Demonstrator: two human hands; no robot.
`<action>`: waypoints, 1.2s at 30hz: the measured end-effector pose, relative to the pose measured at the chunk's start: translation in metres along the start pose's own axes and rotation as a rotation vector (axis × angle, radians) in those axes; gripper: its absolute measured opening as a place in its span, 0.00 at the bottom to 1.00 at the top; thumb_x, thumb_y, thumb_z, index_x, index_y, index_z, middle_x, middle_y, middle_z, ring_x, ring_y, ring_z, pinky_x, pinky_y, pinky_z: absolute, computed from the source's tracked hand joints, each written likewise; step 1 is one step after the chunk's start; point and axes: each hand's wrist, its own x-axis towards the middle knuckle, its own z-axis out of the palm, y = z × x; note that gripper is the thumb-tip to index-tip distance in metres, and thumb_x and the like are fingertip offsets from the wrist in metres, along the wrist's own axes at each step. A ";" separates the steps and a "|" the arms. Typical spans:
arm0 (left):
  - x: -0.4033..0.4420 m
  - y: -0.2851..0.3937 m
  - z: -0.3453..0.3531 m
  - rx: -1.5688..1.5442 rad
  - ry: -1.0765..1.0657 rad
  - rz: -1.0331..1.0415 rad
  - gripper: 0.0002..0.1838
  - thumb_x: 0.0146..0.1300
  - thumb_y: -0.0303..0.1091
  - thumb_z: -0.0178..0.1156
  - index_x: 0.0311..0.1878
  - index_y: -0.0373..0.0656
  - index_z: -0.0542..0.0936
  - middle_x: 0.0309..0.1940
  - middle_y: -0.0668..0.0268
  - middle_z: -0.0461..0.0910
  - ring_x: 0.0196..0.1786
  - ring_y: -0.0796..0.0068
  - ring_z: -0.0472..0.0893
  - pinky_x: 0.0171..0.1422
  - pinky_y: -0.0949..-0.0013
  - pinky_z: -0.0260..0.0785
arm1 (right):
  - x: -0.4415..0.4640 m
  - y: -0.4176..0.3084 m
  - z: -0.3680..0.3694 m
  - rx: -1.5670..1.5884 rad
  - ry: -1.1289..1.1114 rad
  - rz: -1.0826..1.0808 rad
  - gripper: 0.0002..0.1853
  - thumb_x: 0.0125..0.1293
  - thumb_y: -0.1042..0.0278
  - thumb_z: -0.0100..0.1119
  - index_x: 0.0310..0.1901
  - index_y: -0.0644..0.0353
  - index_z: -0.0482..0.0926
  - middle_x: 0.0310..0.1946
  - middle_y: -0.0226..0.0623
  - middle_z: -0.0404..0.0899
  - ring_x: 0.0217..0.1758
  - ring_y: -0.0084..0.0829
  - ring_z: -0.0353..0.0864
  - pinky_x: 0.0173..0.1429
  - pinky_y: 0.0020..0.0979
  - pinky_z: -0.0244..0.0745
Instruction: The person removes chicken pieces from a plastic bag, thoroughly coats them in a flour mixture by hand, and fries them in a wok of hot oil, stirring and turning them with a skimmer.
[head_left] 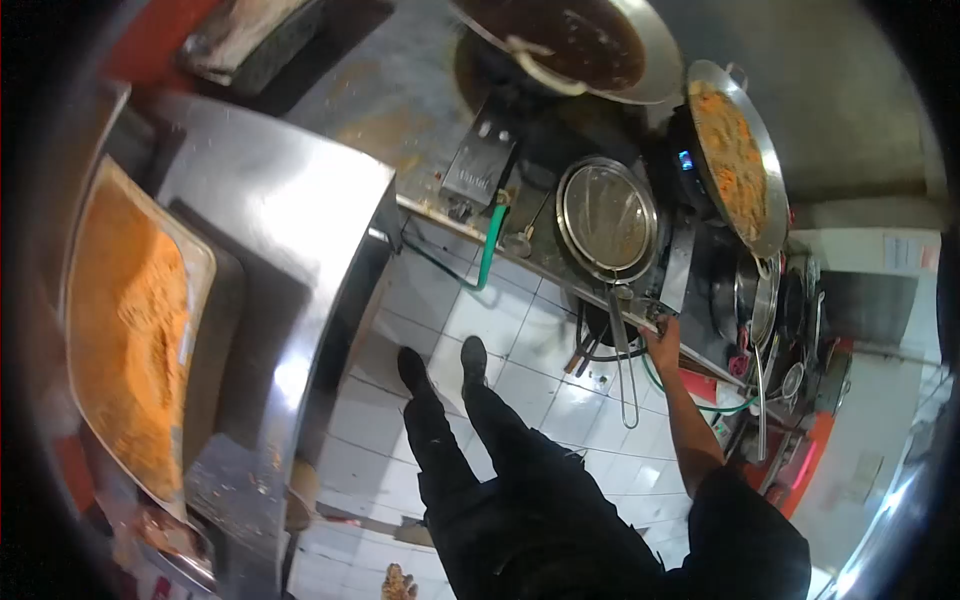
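My right hand point(662, 343) reaches to the front edge of the stove, with its fingers closed around what looks like a stove knob point(656, 312) beneath a burner. Just left of it, the long wire handle of a round mesh strainer point(606, 222) sticks out over the edge. To the right of the burner controls, a wok point(778, 200) holds bubbling orange-brown pieces of food point(728, 150). At the bottom edge is a lumpy, tan, crusted shape that appears to be my left hand point(398, 583) coated in batter or flour; its fingers cannot be made out clearly.
A large pan point(655, 60) of dark liquid sits at the back. On the left, a steel counter point(270, 170) carries a deep tray point(205, 255) of orange flour. A green hose point(490, 250) hangs off the stove edge. Pans and ladles point(762, 400) crowd the right side. White tiles point(400, 285) cover the floor.
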 end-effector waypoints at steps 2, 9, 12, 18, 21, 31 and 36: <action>-0.012 0.000 0.013 0.076 0.027 -0.064 0.30 0.66 0.37 0.50 0.70 0.47 0.57 0.69 0.69 0.57 0.56 0.66 0.70 0.59 0.61 0.66 | 0.009 -0.003 0.009 -0.026 -0.017 -0.099 0.22 0.50 0.63 0.71 0.39 0.64 0.70 0.27 0.37 0.70 0.30 0.27 0.68 0.34 0.29 0.66; 0.011 -0.107 -0.016 -0.186 -0.027 0.038 0.28 0.67 0.39 0.50 0.69 0.47 0.59 0.70 0.66 0.55 0.61 0.62 0.67 0.61 0.60 0.64 | 0.011 -0.022 0.010 -0.097 0.119 0.125 0.19 0.48 0.60 0.73 0.28 0.65 0.73 0.22 0.38 0.74 0.23 0.31 0.73 0.33 0.34 0.70; 0.001 -0.092 -0.005 -0.138 0.006 0.030 0.28 0.68 0.40 0.49 0.69 0.45 0.58 0.70 0.64 0.54 0.62 0.61 0.67 0.62 0.59 0.64 | 0.007 -0.024 0.010 -0.039 0.121 0.210 0.19 0.49 0.59 0.72 0.29 0.65 0.74 0.21 0.38 0.76 0.24 0.31 0.74 0.34 0.33 0.71; -0.029 0.014 0.040 -0.203 0.080 -0.045 0.31 0.67 0.42 0.51 0.70 0.44 0.57 0.70 0.62 0.54 0.62 0.60 0.67 0.63 0.58 0.63 | 0.009 -0.024 0.013 0.047 0.152 0.222 0.18 0.51 0.59 0.70 0.30 0.66 0.75 0.22 0.39 0.77 0.25 0.31 0.76 0.35 0.32 0.72; -0.025 0.012 0.035 -0.193 0.043 0.014 0.32 0.67 0.44 0.51 0.70 0.43 0.56 0.71 0.62 0.53 0.61 0.61 0.68 0.63 0.58 0.63 | 0.009 -0.028 0.010 0.036 0.115 0.281 0.18 0.52 0.59 0.70 0.31 0.66 0.75 0.22 0.40 0.77 0.25 0.30 0.76 0.35 0.32 0.71; -0.028 0.025 0.061 -0.242 0.114 -0.032 0.32 0.68 0.50 0.48 0.70 0.45 0.57 0.71 0.61 0.51 0.61 0.62 0.68 0.63 0.60 0.62 | 0.008 -0.010 0.016 -0.006 0.132 0.215 0.20 0.52 0.56 0.70 0.32 0.67 0.75 0.20 0.36 0.76 0.24 0.25 0.73 0.31 0.28 0.69; -0.020 0.009 0.059 -0.257 0.143 -0.105 0.32 0.68 0.50 0.47 0.70 0.46 0.56 0.72 0.63 0.51 0.62 0.62 0.68 0.63 0.61 0.62 | 0.004 -0.010 0.019 0.177 0.151 0.281 0.20 0.53 0.56 0.70 0.32 0.66 0.76 0.21 0.32 0.76 0.25 0.22 0.73 0.33 0.26 0.69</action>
